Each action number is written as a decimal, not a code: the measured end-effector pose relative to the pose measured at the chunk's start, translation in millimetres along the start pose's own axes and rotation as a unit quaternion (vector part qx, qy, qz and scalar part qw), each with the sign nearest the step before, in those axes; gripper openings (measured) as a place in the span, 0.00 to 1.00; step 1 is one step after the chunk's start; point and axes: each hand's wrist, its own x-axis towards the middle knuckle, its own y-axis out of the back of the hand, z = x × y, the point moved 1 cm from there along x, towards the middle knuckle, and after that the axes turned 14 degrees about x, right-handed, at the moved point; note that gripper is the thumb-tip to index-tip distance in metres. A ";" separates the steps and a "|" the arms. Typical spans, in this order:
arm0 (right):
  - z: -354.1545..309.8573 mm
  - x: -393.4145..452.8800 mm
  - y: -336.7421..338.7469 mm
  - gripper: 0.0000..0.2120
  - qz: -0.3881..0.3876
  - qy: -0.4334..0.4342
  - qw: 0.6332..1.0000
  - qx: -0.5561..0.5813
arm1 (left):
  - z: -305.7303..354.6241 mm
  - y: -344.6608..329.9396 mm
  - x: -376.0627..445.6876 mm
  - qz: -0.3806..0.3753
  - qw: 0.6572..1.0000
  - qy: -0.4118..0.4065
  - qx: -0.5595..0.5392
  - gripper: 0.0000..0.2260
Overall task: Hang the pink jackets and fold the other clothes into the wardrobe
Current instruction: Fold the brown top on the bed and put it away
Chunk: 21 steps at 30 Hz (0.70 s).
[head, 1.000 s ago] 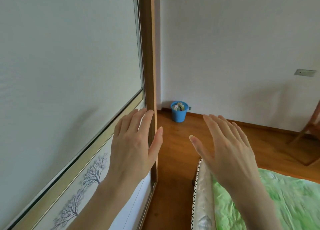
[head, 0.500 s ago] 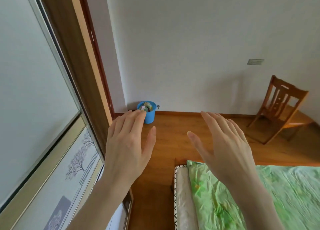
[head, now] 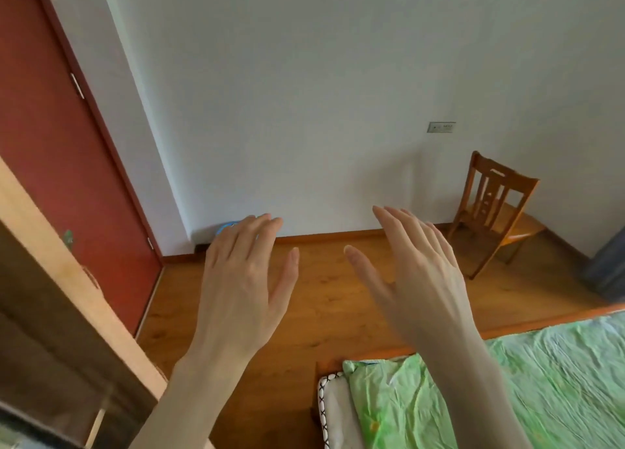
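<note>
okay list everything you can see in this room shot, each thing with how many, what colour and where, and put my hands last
wardrobe: one, brown wood frame, lower left edge
door: one, dark red, left wall
bucket: one, blue, on the floor by the far wall, mostly hidden behind the left fingertips
wall socket: one, grey, far wall, upper right
chair: one, brown wood, far right corner
floor: brown wood, centre
bed sheet: one, green, wrinkled, lower right
mattress edge: one, white with black cross trim, left of the sheet
left hand: open, empty, raised mid-air
right hand: open, empty, raised mid-air
</note>
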 end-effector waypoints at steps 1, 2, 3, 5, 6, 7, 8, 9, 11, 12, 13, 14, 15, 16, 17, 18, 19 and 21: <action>4.0 9.8 -5.6 0.34 0.004 -0.002 1.000 -0.002 | -1.2 -8.9 11.0 0.003 1.000 -0.009 -0.006 0.23; 9.0 19.9 -11.1 0.35 0.009 -0.004 1.000 -0.003 | -2.1 -18.3 22.1 0.008 1.000 -0.017 -0.010 0.23; 14.8 30.2 -16.6 0.35 0.014 -0.007 1.000 -0.005 | -3.0 -27.7 33.3 0.012 1.000 -0.023 -0.012 0.23; 27.3 52.1 -27.9 0.35 0.018 -0.018 1.000 -0.009 | -5.6 -47.6 56.7 0.013 0.999 -0.034 -0.012 0.23; 33.7 63.6 -33.8 0.35 0.021 -0.023 0.999 -0.009 | -7.9 -58.5 69.3 0.013 0.999 -0.038 -0.012 0.23; 40.4 75.4 -39.9 0.36 0.023 -0.029 0.999 -0.009 | -10.9 -70.2 82.7 0.012 0.999 -0.041 -0.013 0.23; 47.2 87.9 -46.3 0.36 0.027 -0.035 0.999 -0.006 | -13.9 -83.2 97.0 0.009 0.999 -0.045 -0.013 0.23; 54.1 101.1 -53.0 0.36 0.030 -0.041 0.999 -0.005 | -16.9 -96.8 111.8 0.003 0.999 -0.048 -0.011 0.23; 68.6 127.3 -66.4 0.36 0.030 -0.051 0.998 -0.005 | -22.2 -123.5 141.4 -0.008 0.999 -0.054 -0.005 0.23; 76.9 140.9 -73.6 0.36 0.028 -0.057 0.998 -0.005 | -24.4 -136.8 156.6 -0.012 0.998 -0.055 -0.003 0.23; 85.7 154.7 -80.5 0.36 0.024 -0.063 0.998 -0.005 | -26.0 -149.7 171.2 -0.015 0.998 -0.056 -0.001 0.23; 94.4 168.2 -87.5 0.36 0.020 -0.067 0.998 -0.004 | -26.9 -162.1 185.3 -0.018 0.998 -0.058 0.000 0.22; 102.8 181.2 -94.7 0.36 0.018 -0.068 0.998 -0.003 | -27.4 -173.7 198.5 -0.020 0.998 -0.061 0.003 0.22; 110.5 193.8 -102.3 0.35 0.020 -0.069 0.997 -0.001 | -28.2 -185.0 211.2 -0.020 0.998 -0.066 0.006 0.22; 118.1 205.2 -109.4 0.35 0.024 -0.072 0.997 0.001 | -29.1 -195.6 223.0 -0.019 0.997 -0.073 0.010 0.22; 125.4 216.7 -116.5 0.35 0.027 -0.076 0.997 0.002 | -30.2 -206.0 235.1 -0.017 0.996 -0.081 0.013 0.22; 132.3 228.1 -123.3 0.35 0.027 -0.082 0.996 0.002 | -32.2 -215.8 246.8 -0.018 0.996 -0.088 0.015 0.22; 143.7 249.3 -135.7 0.35 0.025 -0.092 0.995 0.000 | -38.2 -234.0 268.5 -0.021 0.995 -0.094 0.018 0.22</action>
